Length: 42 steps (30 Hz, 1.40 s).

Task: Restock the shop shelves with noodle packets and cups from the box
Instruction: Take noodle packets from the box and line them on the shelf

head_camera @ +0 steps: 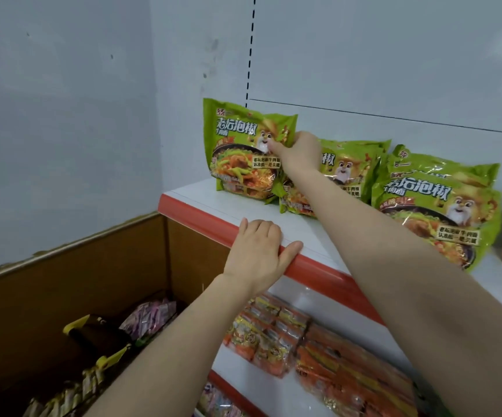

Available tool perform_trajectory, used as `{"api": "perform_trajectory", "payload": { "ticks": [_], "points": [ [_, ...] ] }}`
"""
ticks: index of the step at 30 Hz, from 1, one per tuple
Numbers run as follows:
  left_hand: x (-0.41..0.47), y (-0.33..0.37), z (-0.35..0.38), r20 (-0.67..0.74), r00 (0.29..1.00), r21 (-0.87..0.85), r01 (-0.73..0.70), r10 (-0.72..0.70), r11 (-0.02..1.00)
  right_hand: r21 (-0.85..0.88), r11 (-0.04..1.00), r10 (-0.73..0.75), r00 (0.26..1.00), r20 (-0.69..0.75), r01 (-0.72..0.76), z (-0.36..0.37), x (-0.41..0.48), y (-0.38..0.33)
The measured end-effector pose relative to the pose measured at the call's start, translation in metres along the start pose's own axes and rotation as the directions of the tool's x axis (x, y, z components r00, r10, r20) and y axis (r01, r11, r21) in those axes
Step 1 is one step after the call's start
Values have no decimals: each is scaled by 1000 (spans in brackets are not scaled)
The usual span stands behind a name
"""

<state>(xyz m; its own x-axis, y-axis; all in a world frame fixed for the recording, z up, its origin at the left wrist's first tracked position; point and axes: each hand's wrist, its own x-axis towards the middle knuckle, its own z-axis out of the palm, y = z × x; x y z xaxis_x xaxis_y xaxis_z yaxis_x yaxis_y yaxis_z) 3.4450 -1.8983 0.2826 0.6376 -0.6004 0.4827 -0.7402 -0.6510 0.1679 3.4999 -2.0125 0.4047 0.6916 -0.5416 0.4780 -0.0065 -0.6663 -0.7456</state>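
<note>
Noodle packets (pixel 433 212) in green wrappers stand in a row on the top shelf (pixel 210 200), leaning back toward the wall so their fronts face out. Our right hand (pixel 299 152) pinches the right edge of the leftmost packet (pixel 240 155), thumb on its face, seemingly to set it upright at the shelf's end. Our left hand (pixel 258 254) rests on the shelf's red lip, holding nothing, probably to steady us. The box (pixel 93 281) of further stock sits below, left of the shelf.

Free: bare front strip of the top shelf (pixel 201 195), left to right.
Blocked: green packets (pixel 243 152) stand along its back.
</note>
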Motion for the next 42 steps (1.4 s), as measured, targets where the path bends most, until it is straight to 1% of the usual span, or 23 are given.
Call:
{"api": "perform_trajectory", "payload": {
  "ticks": [2,5,7,13,18,20,26,34,39,42],
  "points": [
    [0,0,0,1,1000,-6,1,-1,1000,-103,995,9,1000,28,-6,10,-3,0],
    [1,1,2,-8,1000,-29,8,-9,1000,-204,979,11,997,72,4,18,-6,6],
    [1,1,2,-8,1000,-22,4,-4,1000,-261,964,-21,995,93,45,18,-7,8],
    [0,2,3,-24,1000,-14,-9,9,1000,-377,909,-100,972,214,177,6,-1,2],
    [-1,2,2,-25,1000,-12,-6,6,1000,-517,823,-128,964,235,235,7,-2,-2],
    [-1,2,2,-24,1000,-25,-6,5,1000,-526,814,-146,964,223,245,5,-2,-2],
    [0,2,3,-23,1000,-20,-15,14,1000,-462,850,-196,966,168,253,4,-4,6],
    [-2,2,3,-29,999,-17,-22,22,1000,-427,855,-252,955,155,295,-15,-10,10],
    [-2,5,-2,7,1000,43,-15,14,999,-493,800,-317,939,137,342,-34,-21,12],
    [-5,11,-6,36,999,93,33,-36,995,-537,740,-371,911,178,406,-42,-33,14]
  ]
}}
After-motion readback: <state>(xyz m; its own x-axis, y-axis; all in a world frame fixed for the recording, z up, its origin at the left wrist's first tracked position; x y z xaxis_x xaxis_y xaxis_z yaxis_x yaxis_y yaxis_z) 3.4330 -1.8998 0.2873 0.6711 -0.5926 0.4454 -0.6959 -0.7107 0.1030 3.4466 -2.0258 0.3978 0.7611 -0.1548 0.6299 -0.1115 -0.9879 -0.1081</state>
